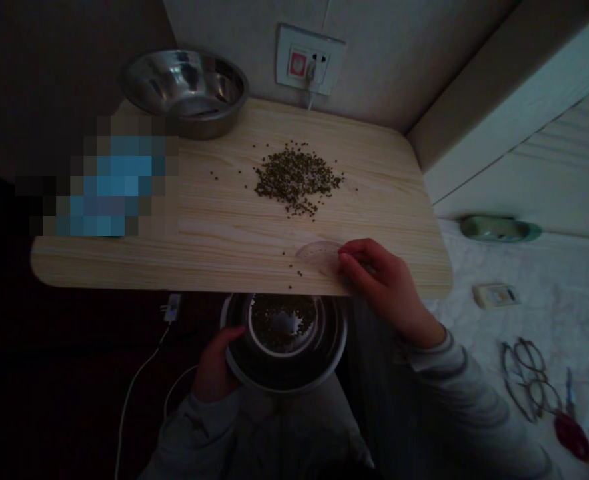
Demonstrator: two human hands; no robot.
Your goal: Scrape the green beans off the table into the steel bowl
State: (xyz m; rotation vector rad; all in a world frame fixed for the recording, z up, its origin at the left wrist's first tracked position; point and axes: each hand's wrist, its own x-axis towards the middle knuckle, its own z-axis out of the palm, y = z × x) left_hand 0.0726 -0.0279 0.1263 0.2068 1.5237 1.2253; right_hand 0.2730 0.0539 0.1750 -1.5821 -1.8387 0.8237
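Observation:
My right hand [374,277] pinches a clear plastic protractor [318,253], flat near the tabletop by the front edge. A few loose mung beans [299,273] lie just left of it. Below the table edge, my left hand [219,363] grips the left rim of a metal bowl [284,377], thumb over the rim. More beans lie in that bowl's bottom; the table edge hides its far side. Farther back, a pile of mung beans [297,177] is spread on the wooden table [384,200], with a few strays around it.
A second metal bowl [189,93] stands at the table's back left. A blurred-out blue screen [119,180] is at the left. A wall socket [310,60] is behind. On the white bedding at right lie a green case [499,229], a small box [497,295] and scissors [572,433].

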